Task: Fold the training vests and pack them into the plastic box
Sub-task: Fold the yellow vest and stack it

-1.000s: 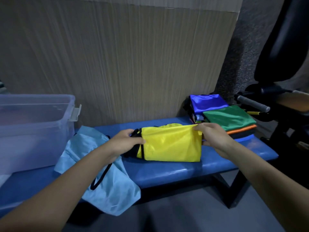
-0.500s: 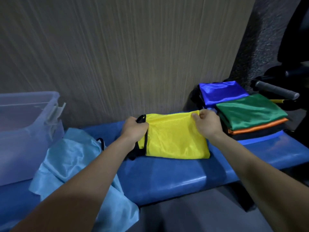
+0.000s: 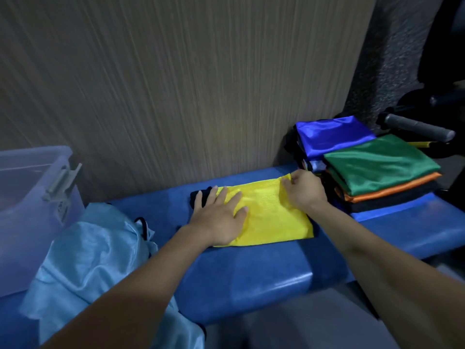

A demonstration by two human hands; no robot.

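Note:
A folded yellow vest (image 3: 271, 217) with black trim lies flat on the blue padded bench (image 3: 251, 278). My left hand (image 3: 219, 217) presses on its left part with straight, spread fingers. My right hand (image 3: 303, 188) pinches the vest's far right corner. A clear plastic box (image 3: 27, 197) stands at the left end of the bench. An unfolded light blue vest (image 3: 85, 268) lies crumpled in front of the box. Two stacks of folded vests sit at the right end, one topped by blue (image 3: 332, 134), the other by green (image 3: 380, 159).
A wood-grain wall panel (image 3: 176, 84) rises right behind the bench. Dark exercise equipment with a grey padded handle (image 3: 417, 127) stands at the far right. Grey floor shows below the bench's front edge.
My left hand has let go of the vest's black-trimmed left edge and now lies flat on the fabric. The vest rests flat on the bench. My right hand still holds the right corner.

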